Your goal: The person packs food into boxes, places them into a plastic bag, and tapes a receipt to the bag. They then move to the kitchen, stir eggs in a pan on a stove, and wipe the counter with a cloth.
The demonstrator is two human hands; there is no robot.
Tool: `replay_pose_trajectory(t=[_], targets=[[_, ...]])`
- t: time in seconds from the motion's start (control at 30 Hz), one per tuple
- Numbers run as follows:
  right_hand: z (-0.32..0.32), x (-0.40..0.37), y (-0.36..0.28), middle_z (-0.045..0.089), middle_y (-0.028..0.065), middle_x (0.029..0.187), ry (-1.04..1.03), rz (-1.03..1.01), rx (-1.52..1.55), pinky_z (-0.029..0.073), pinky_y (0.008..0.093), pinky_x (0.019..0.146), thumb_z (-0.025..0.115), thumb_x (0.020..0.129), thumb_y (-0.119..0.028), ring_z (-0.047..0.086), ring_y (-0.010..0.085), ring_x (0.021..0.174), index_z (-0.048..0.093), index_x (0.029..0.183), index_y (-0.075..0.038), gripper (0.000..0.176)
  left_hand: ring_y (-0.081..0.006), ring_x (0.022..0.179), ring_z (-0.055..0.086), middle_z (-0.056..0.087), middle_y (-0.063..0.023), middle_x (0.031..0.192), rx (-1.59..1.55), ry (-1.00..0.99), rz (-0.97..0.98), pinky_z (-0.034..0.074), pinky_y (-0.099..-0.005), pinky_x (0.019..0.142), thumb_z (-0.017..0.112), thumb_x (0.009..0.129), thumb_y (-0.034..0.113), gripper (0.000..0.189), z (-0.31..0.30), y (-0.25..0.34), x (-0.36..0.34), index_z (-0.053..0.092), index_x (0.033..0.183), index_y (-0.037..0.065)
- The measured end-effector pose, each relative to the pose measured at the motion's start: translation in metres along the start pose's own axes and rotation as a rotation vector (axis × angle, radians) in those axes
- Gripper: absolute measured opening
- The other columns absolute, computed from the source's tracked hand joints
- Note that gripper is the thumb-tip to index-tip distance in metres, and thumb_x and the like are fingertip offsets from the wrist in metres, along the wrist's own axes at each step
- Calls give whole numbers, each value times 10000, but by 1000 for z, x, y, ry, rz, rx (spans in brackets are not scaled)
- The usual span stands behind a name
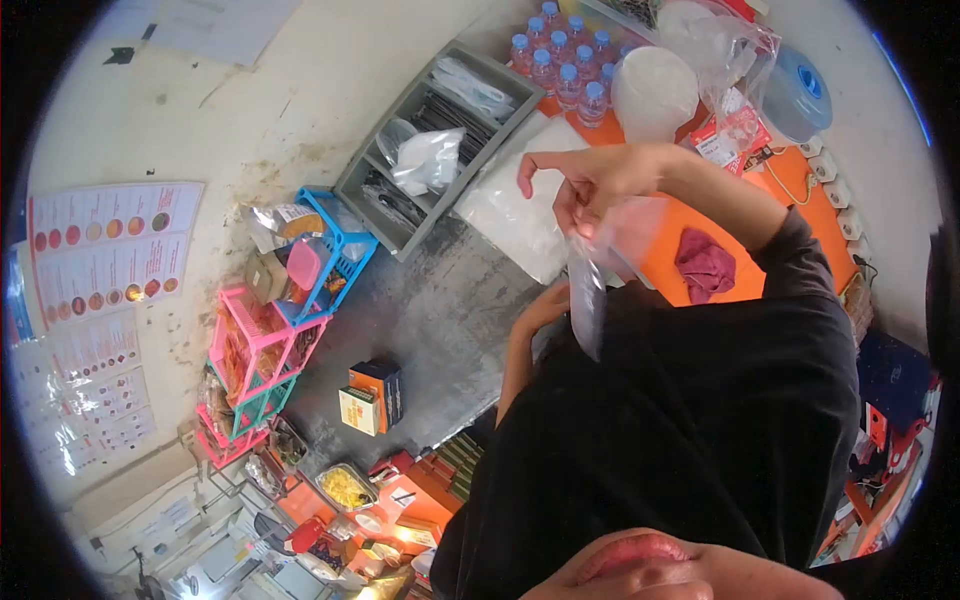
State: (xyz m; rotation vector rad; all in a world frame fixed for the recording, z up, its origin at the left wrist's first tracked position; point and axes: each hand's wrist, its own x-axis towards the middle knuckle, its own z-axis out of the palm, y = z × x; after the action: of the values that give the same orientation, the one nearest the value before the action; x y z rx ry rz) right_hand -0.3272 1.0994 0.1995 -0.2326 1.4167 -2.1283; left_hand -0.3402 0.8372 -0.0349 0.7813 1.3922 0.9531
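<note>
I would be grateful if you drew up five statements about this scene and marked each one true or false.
1. The right hand holds clear plastic. True.
2. The bottle caps near the top of the view are red. False: the bottles have blue caps.
3. A crumpled dark pink cloth lies on the orange surface. True.
4. The divided container has nothing in it. False: the grey tray holds items in its compartments.
5. Small boxes stand on the grey table. True.
</note>
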Motion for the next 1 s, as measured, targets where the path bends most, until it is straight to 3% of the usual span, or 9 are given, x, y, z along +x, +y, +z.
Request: replay_pose_trajectory(t=[0.13,0.3,0.37,0.47,0.53,0.63,0.83,0.9,1.0], targets=[[36,-9,-33,545,108,962,309,-378,303,457,218,625,541,744,41,559,108,816,298,1268,-113,598,-245,1109,506,531,-78,1192,-634,-24,654,400,-467,919,625,820,265,452,27,99,28,490,1224,114],[-21,-31,12,526,77,1003,551,-330,323,441,217,611,504,799,21,548,108,804,363,1241,-120,485,-262,1091,506,496,-83,1235,-749,274,1234,389,-532,904,660,796,310,499,3,141,-12,486,1232,138],[-21,-37,24,554,51,1004,684,-204,1,418,200,552,531,827,-1,554,103,811,370,1267,-153,493,-271,1197,426,534,-123,1164,-1055,380,1001,454,-478,888,730,723,209,561,-12,129,-70,497,1213,62],[6,-57,40,555,43,1156,674,54,-297,448,197,589,493,860,-59,561,93,919,206,1431,-193,653,-259,1074,521,575,-129,1073,-864,260,1216,515,-417,776,725,728,140,457,-26,99,-113,547,1135,34],[24,-54,55,532,63,1232,758,105,-293,472,207,623,491,868,-94,564,119,977,103,1455,-201,712,-236,964,567,597,-123,987,-783,587,1006,525,-387,726,688,764,123,359,-11,60,-151,567,1086,18],[8,-55,77,539,111,1227,647,167,-281,480,266,754,456,867,-59,563,181,1027,198,1423,-95,614,-162,603,598,632,-91,787,-509,957,576,533,-294,600,589,846,75,190,16,57,-199,597,1006,-27],[34,49,144,567,88,1050,359,253,-558,448,341,748,494,858,-45,562,189,892,339,1336,-83,504,-162,724,642,657,-115,829,-866,1234,573,540,-317,673,621,845,128,185,111,-19,-260,628,948,-27],[70,80,183,559,70,908,575,-409,-1829,437,270,602,519,863,-69,534,131,734,451,1252,-128,399,-172,753,647,660,-109,831,-917,1483,302,532,-298,692,658,826,164,225,151,-58,-270,632,952,-21],[227,113,196,563,109,862,245,-368,-1220,440,308,693,559,867,-135,555,194,770,545,1029,-67,177,-154,707,626,657,-97,821,-1144,1657,440,508,-265,637,687,802,161,207,220,-73,-287,640,929,4]])
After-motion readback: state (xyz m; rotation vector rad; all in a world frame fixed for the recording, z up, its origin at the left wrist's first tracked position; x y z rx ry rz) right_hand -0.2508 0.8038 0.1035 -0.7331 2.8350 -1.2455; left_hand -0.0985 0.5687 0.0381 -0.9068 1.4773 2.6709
